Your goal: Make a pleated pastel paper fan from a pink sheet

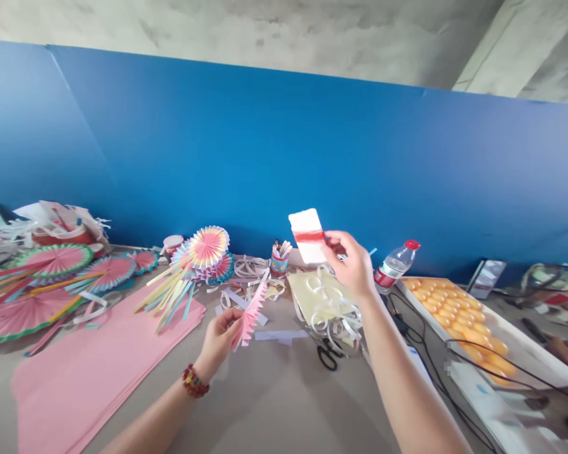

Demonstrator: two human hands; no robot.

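My left hand point(223, 333), with a beaded bracelet at the wrist, pinches a strip of pink pleated paper point(254, 309) above the table. Raised higher, my right hand point(349, 257) grips a white card with a red band point(309, 236) by its right edge. Beyond the pleated paper stand a small cup of pens point(279, 260) and curled white paper strips point(250, 267). More curls lie on a pale yellow sheet point(303, 291) under my right hand. Black-handled scissors point(328, 358) rest just in front of them.
Stacked pink paper point(99, 372) covers the left side. Pleated paper fans on strip handles point(209, 247) lie on it, and more fans point(57, 261) are at the far left. At right stand a water bottle point(396, 265), a box of orange balloon-like rounds point(447, 309) and black cables point(428, 353).
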